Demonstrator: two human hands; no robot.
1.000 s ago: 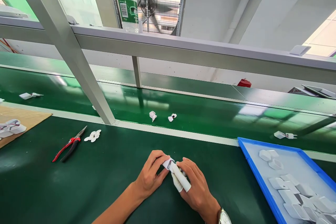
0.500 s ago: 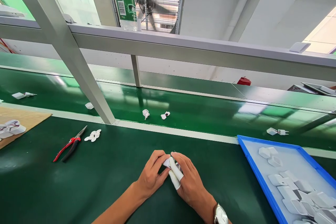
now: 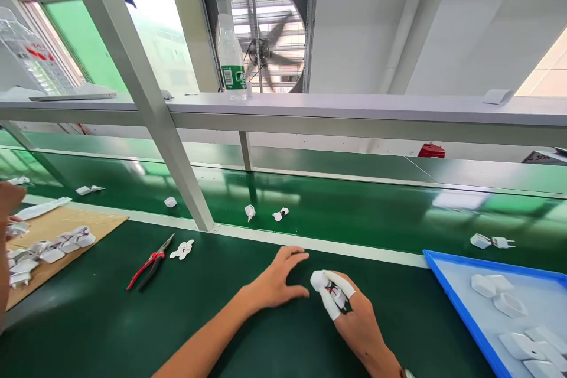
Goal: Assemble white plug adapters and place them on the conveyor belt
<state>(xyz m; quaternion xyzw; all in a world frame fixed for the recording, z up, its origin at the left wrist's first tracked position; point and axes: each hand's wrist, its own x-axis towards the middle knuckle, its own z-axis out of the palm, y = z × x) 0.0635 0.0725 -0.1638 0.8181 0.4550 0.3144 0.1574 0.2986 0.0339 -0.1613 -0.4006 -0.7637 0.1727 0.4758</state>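
Observation:
Over the dark green table, my right hand [image 3: 354,313] pinches a small white plastic housing [image 3: 318,279] between thumb and forefinger, both in white finger covers. Dark and red wires and a white plug part show within that grip. To its left, my left hand [image 3: 280,276] is empty, its fingers spread and curved toward the housing without touching it. Red-and-black pliers [image 3: 150,263] lie on the table to the left, beside a small cluster of flat white pieces [image 3: 182,249].
A blue-rimmed tray [image 3: 460,313] with white housings stands at the right. Beyond the table's pale edge, a green belt [image 3: 354,201] carries several white parts. At far left, another person's hand [image 3: 9,201] is over a brown board [image 3: 108,222] with wired white parts. A metal post [image 3: 172,147] rises behind the pliers.
My hands have come apart: the left has let go and opened, while the right has moved right with the housing. The view has shifted, bringing another person's hand into sight at left.

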